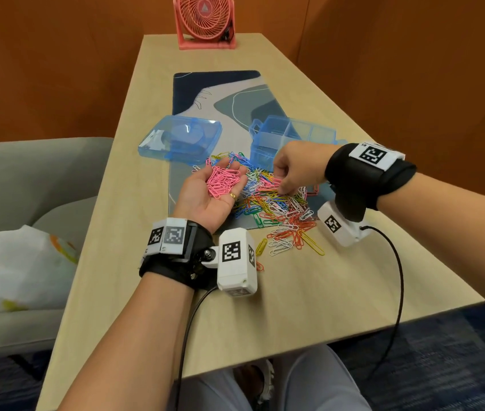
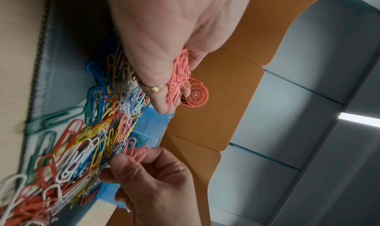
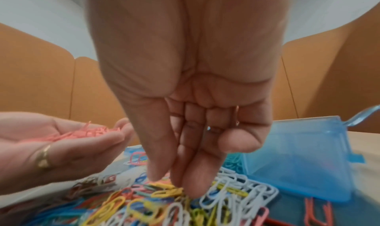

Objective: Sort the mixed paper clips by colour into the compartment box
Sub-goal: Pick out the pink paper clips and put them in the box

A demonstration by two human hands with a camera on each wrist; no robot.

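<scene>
Clips of many colours lie heaped on the mat and spill onto the table, just in front of the box.

Far left, a white bag rests on a grey chair. Next, on the table, the blue lid lies apart from the box, left of it. The left hand is held palm up above the left edge of the heap, fingers relaxed and slightly cupped, carrying a bunch of pink clips; a gold ring shows on one finger. In the left wrist view the pink clips lie along those fingers.

Right of it, the right hand reaches down into the middle of the heap, thumb and forefinger drawn together at pink clips on top of the pile; the other fingers curl into the palm. The right wrist view shows the fingertips touching the heap.

The box stands behind that hand, with some clips visible inside. A pink fan stands at the table's far end.
</scene>
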